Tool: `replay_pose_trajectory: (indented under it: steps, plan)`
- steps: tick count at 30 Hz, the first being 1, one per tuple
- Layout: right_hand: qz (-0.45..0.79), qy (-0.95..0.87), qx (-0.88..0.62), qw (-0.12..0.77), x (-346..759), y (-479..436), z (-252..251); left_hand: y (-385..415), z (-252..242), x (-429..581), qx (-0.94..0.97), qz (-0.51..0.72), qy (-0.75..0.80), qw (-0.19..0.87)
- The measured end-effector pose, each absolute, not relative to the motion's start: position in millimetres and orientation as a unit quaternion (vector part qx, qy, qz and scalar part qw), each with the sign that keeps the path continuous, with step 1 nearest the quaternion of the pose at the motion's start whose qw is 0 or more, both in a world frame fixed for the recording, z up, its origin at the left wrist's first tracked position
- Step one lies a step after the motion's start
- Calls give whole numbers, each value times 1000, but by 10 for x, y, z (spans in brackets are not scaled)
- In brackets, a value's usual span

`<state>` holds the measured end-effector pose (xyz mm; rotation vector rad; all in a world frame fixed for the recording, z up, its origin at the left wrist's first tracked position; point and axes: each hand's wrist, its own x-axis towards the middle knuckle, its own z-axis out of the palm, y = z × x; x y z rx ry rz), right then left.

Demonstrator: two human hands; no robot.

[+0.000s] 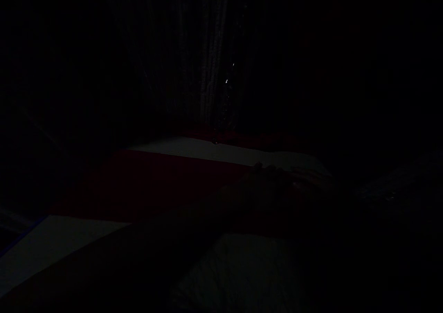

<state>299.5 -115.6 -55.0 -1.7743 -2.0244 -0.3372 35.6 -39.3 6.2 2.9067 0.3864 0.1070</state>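
The view is very dark. A red-and-white striped sheet, apparently cloth (166, 177), spreads across the middle. From the lower left my left forearm reaches over it, and my left hand (263, 181) rests on or just above the cloth right of centre, by the far white stripe. Its fingers are lost in shadow, so I cannot tell what they hold. Just to the right, a dim shape that looks like my right hand (308, 178) is close to my left hand, its fingers too dark to make out.
A blue strip (26, 235) runs along the cloth's left edge. Beyond the far edge stand faint upright folds or streaks (209, 59), with small bright glints (226, 81) beside them. A pale wrinkled patch (238, 271) shows at the bottom. Darkness hides both sides.
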Motion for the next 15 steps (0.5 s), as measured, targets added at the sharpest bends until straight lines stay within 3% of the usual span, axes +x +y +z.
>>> replay_pose_trajectory:
  steps: [15]
  plan:
    - [-106, -735, -639, 202, 2894, -1175, -424, -401, 92, 344, 985, 31, 131, 110]
